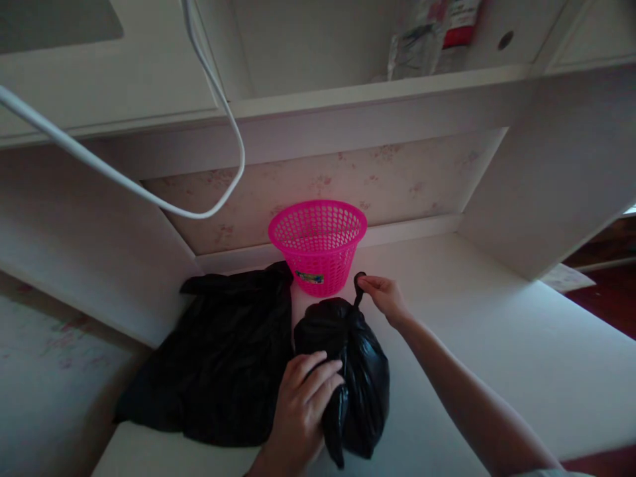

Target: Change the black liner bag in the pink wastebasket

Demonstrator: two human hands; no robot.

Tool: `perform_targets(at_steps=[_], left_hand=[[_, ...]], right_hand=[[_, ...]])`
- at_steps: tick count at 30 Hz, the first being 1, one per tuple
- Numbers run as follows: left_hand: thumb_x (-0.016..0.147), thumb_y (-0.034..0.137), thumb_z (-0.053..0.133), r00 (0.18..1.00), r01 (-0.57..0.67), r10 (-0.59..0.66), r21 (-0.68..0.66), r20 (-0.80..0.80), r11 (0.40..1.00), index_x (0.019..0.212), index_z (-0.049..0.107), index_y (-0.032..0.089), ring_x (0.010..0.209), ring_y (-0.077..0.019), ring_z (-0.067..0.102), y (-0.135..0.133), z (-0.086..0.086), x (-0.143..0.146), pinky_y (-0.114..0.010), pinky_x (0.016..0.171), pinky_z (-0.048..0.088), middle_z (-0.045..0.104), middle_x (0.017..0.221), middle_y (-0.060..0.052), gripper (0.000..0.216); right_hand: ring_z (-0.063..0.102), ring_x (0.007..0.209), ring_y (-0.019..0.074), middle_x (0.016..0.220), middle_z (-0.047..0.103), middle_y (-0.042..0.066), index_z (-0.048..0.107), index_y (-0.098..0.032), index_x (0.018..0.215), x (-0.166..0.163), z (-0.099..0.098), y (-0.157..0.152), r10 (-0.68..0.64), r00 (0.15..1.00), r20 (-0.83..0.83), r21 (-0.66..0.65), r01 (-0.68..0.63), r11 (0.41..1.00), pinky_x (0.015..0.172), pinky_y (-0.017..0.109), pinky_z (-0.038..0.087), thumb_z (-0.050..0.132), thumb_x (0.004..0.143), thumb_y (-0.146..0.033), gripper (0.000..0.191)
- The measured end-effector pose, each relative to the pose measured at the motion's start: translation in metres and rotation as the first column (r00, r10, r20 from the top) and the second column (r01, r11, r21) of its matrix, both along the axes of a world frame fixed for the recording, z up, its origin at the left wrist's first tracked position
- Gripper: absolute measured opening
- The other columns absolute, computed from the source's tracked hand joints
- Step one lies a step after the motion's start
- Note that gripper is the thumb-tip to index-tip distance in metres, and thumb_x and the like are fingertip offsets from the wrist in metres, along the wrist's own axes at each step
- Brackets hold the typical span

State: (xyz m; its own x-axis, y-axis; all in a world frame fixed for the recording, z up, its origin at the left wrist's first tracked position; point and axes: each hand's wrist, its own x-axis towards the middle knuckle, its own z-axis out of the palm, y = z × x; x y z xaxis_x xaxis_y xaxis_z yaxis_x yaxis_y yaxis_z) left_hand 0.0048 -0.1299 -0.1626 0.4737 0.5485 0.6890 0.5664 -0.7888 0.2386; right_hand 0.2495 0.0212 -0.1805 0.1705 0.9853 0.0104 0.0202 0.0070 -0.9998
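Observation:
A filled black garbage bag (365, 377), gathered and creased at the top, sits on the white desktop in front of me. At its far right, my right hand (385, 297) pinches a thin twisted end of the bag and pulls it upward. My left hand (308, 397) lies against the near left side, its fingers curled over the plastic beside a loose strip that hangs down; the thumb is hidden. To the left, a second black bag (233, 371) is spread flat. Behind them stands a bright pink mesh basket (322, 268) with a small label.
A white cable (233, 159) loops down at the upper left. Above the desk runs a shelf edge (372, 89), with a clear plastic bottle (417, 50) and a red-labelled container (460, 30) on the shelf. Side panels (561, 165) enclose the desktop.

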Motion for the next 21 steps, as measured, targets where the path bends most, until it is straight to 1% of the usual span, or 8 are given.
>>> perform_targets(at_steps=[5,8,11,12,14,16,17,21], left_hand=[[0.105,0.029,0.052,0.973,0.104,-0.038,-0.287,0.229,0.952,0.100,0.071,0.023,0.095,-0.0206,0.074,-0.014,-0.005,-0.005,-0.033,0.085,0.060,0.080,0.097,-0.005,0.021],[0.099,0.029,0.064,0.966,0.101,0.040,-0.512,0.257,0.853,0.096,0.076,0.026,0.100,-0.0200,0.073,-0.007,0.013,-0.009,-0.032,0.088,0.060,0.075,0.111,-0.008,0.013],[0.094,0.034,0.071,0.954,0.075,0.113,-0.584,0.278,0.808,0.094,0.080,0.027,0.115,-0.0242,0.068,0.015,0.030,-0.007,-0.039,0.101,0.056,0.066,0.133,-0.011,0.012],[0.093,0.037,0.072,0.944,0.087,0.119,-0.579,0.309,0.811,0.095,0.081,0.026,0.119,-0.0256,0.066,0.026,0.033,-0.004,-0.042,0.105,0.054,0.064,0.138,-0.012,0.014],[0.094,0.039,0.070,0.923,0.144,0.100,-0.575,0.371,0.806,0.101,0.081,0.026,0.123,-0.0270,0.065,0.047,0.037,0.004,-0.047,0.111,0.050,0.064,0.140,-0.011,0.019],[0.094,0.039,0.070,0.902,0.207,0.076,-0.580,0.426,0.787,0.107,0.080,0.024,0.118,-0.0266,0.068,0.064,0.037,0.013,-0.047,0.110,0.050,0.072,0.129,-0.010,0.022],[0.094,0.040,0.069,0.891,0.226,0.079,-0.588,0.447,0.776,0.107,0.080,0.023,0.113,-0.0261,0.070,0.069,0.038,0.017,-0.046,0.107,0.052,0.075,0.121,-0.009,0.023],[0.096,0.040,0.066,0.880,0.180,0.157,-0.620,0.449,0.764,0.095,0.082,0.022,0.101,-0.0243,0.073,0.076,0.041,0.024,-0.041,0.097,0.056,0.079,0.101,-0.006,0.024]], right_hand=[[0.069,0.075,0.0229,0.080,0.078,0.008,0.080,-0.017,0.084,0.001,-0.013,0.009,0.029,0.999,0.038,0.055,-0.031,0.998,0.080,0.042,0.055,0.077,0.062,-0.075,0.062],[0.069,0.080,0.0214,0.086,0.078,0.007,0.079,-0.018,0.093,-0.010,0.012,-0.007,0.114,0.991,0.072,0.141,-0.124,0.982,0.081,0.038,0.056,0.073,0.073,-0.071,0.057],[0.071,0.089,0.0209,0.098,0.080,0.006,0.081,-0.021,0.100,-0.020,0.054,-0.033,0.222,0.966,0.134,0.210,-0.247,0.946,0.086,0.035,0.056,0.072,0.083,-0.061,0.044],[0.072,0.094,0.0208,0.103,0.080,0.006,0.081,-0.022,0.102,-0.022,0.068,-0.043,0.282,0.944,0.169,0.231,-0.316,0.920,0.089,0.034,0.056,0.068,0.089,-0.058,0.040],[0.071,0.108,0.0208,0.120,0.078,0.007,0.076,-0.023,0.119,-0.025,0.090,-0.061,0.460,0.836,0.298,0.280,-0.537,0.796,0.098,0.035,0.054,0.055,0.101,-0.051,0.039],[0.066,0.124,0.0208,0.136,0.071,0.008,0.066,-0.025,0.137,-0.025,0.099,-0.074,0.576,0.732,0.363,0.285,-0.676,0.679,0.109,0.038,0.049,0.047,0.107,-0.046,0.041],[0.062,0.131,0.0208,0.143,0.066,0.008,0.060,-0.026,0.143,-0.025,0.097,-0.080,0.598,0.719,0.354,0.289,-0.692,0.662,0.114,0.040,0.046,0.046,0.107,-0.045,0.043],[0.054,0.142,0.0207,0.153,0.057,0.008,0.055,-0.032,0.138,-0.019,0.066,-0.095,0.457,0.885,0.086,0.361,-0.456,0.814,0.120,0.044,0.041,0.054,0.104,-0.046,0.037]])
